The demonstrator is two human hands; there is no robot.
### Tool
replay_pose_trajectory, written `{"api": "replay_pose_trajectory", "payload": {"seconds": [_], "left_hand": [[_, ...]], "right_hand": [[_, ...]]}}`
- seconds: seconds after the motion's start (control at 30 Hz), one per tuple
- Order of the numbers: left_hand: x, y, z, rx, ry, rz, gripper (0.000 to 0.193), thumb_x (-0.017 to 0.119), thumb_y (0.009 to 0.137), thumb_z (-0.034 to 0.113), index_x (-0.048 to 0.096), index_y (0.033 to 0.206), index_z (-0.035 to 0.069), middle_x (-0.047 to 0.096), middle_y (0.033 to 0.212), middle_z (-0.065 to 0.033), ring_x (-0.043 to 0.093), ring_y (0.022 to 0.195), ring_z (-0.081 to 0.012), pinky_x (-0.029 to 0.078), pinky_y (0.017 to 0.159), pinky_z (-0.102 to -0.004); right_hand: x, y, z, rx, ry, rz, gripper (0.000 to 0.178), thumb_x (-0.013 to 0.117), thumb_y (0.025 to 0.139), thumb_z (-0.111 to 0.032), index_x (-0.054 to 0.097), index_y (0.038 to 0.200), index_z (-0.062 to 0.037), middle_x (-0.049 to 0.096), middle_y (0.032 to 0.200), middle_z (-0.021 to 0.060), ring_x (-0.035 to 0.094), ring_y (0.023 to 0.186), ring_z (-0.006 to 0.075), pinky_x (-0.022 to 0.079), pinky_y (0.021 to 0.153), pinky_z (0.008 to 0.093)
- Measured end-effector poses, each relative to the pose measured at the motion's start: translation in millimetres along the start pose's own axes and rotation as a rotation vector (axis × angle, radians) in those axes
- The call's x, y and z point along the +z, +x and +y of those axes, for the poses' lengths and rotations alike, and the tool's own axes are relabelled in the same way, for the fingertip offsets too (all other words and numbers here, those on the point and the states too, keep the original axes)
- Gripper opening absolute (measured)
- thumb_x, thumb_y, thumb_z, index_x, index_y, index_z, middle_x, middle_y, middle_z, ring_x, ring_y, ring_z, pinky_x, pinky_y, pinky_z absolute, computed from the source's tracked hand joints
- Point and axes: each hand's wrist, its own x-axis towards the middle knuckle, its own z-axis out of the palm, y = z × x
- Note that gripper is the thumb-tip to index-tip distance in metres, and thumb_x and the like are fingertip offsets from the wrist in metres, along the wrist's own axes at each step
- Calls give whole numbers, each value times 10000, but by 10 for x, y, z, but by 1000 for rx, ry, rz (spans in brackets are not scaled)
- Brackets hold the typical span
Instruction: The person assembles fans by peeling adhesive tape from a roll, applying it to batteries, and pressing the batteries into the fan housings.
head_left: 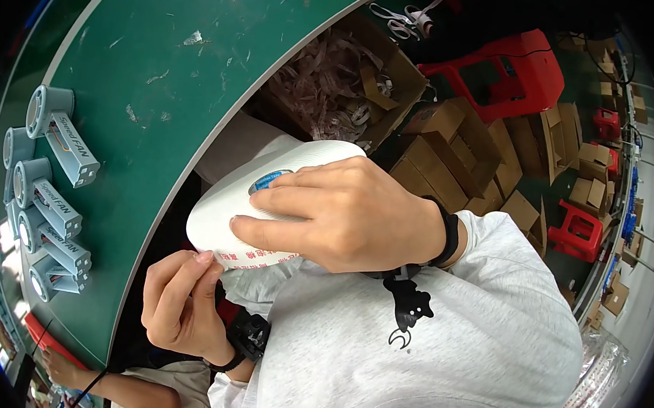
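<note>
Careful here: if my left hand tugs crookedly, the red-printed band could tear or fold onto itself, and if my spread fingers slacken, the white tape roll could slip off toward my lap. The roll sits right under my right hand, which grips it across its face; my left thumb and fingertip pinch its near-left rim, just beside the desk.
</note>
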Motion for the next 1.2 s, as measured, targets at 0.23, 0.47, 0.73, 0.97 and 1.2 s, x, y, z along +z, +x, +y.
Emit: {"api": "replay_pose_trajectory", "payload": {"seconds": [0.23, 0.47, 0.73, 0.97, 1.2], "left_hand": [[-20, 24, -27, -40, -43, -9, 274, 728, 549, -90, 651, 808, -37, 620, 705, -114, 585, 639, -176, 442, 534, -225], [-47, 25, -40, -51, -69, -113, 241, 732, 539, -78, 632, 755, -43, 621, 699, -117, 579, 612, -173, 442, 536, -232], [-81, 87, -23, -86, -98, -215, 222, 734, 553, -62, 625, 744, -30, 609, 683, -108, 567, 583, -162, 428, 507, -231], [-64, 72, -20, -168, -174, -220, 186, 712, 581, -72, 614, 734, -34, 599, 690, -109, 546, 561, -142, 398, 474, -220], [-13, 94, 32, -190, -125, -241, 147, 639, 603, -112, 592, 723, -40, 577, 693, -106, 514, 546, -130, 364, 455, -212]], "right_hand": [[5, 14, 19, -30, 9, -62, 237, 615, 706, -153, 621, 937, -100, 639, 803, 70, 651, 712, 169, 547, 594, 260], [-17, -16, 25, -35, 34, -90, 224, 612, 707, -151, 613, 924, -95, 628, 791, 52, 642, 694, 158, 529, 541, 249], [-42, -29, 36, -19, 87, -172, 241, 601, 709, -131, 602, 948, -99, 581, 748, 21, 624, 674, 145, 496, 494, 249], [-46, -37, 45, -20, 94, -213, 235, 593, 720, -130, 593, 952, -99, 560, 720, 11, 615, 662, 139, 486, 489, 253], [-64, -40, 51, -18, 92, -243, 243, 612, 718, -129, 592, 959, -102, 571, 731, 7, 615, 665, 139, 488, 493, 255]]}}
